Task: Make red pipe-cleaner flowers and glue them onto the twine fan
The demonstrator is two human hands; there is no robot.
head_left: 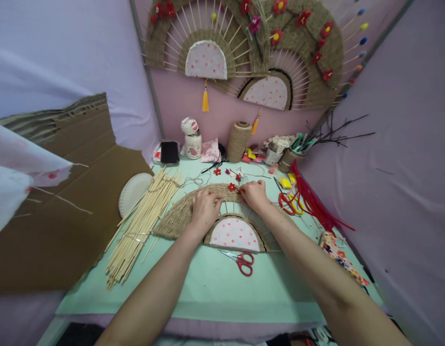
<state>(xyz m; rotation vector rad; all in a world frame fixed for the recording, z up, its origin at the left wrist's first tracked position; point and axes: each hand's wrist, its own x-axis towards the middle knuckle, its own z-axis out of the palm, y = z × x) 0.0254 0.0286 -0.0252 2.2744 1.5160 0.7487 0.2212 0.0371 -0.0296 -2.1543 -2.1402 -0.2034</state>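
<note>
The mid-frame fan [175,216] bore one flower [231,187], another flower [217,171] lay unplaced; left hand [205,205] rested loose, right hand [255,196] pinched, contents unclear.

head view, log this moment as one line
left hand: on twine fan | right hand: curled beside red flower on twine fan | fan's near edge: red-handled scissors | left of fan: stick bundle

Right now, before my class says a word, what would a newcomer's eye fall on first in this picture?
Probably the large fans with red flowers, hanging on the back wall. Below them, the person's left hand and right hand are at the curved band of another fan on the table. A bundle of sticks lies left of it, with bright red strips to the right.
</note>
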